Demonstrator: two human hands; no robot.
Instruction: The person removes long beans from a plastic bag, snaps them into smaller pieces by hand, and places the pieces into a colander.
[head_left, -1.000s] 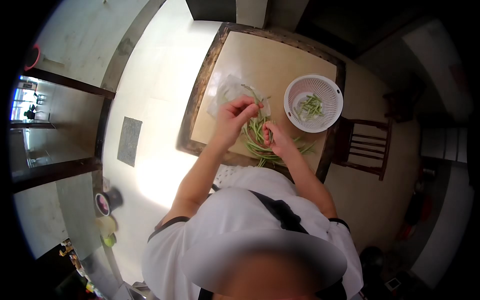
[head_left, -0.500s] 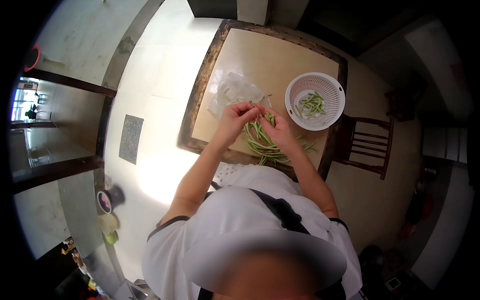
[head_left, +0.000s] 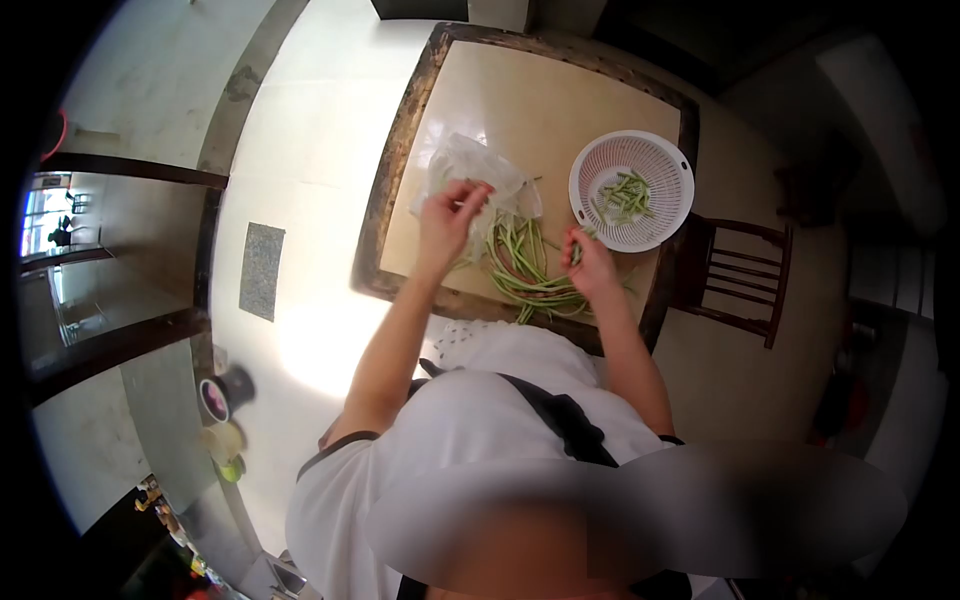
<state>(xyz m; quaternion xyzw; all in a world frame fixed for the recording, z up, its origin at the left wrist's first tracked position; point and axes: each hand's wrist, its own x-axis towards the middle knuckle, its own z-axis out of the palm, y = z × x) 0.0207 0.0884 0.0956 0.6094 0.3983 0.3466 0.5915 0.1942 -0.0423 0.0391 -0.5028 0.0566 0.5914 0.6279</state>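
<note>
My left hand [head_left: 455, 215] is over the crumpled clear plastic bag [head_left: 470, 165], its fingers and thumb slightly apart with nothing visible between them. Broken pieces of long green beans [head_left: 583, 236] poke from my closed right hand [head_left: 592, 268], just below the near rim of a white colander [head_left: 672, 228]. Inside the colander lie short cut bean pieces [head_left: 628, 193]. A loose bunch of whole long beans [head_left: 520, 262] is spread on the table between my hands, curving toward the table's near edge.
The square table [head_left: 540, 90] has a pale top and a dark, worn wooden rim. A wooden chair [head_left: 740, 275] stands at its right side. Far to the left, a bucket [head_left: 228, 390] sits on the floor near the wall.
My hands have parted from over the beans. The left moved left over the plastic bag, and the right moved right toward the colander with bean pieces in it.
</note>
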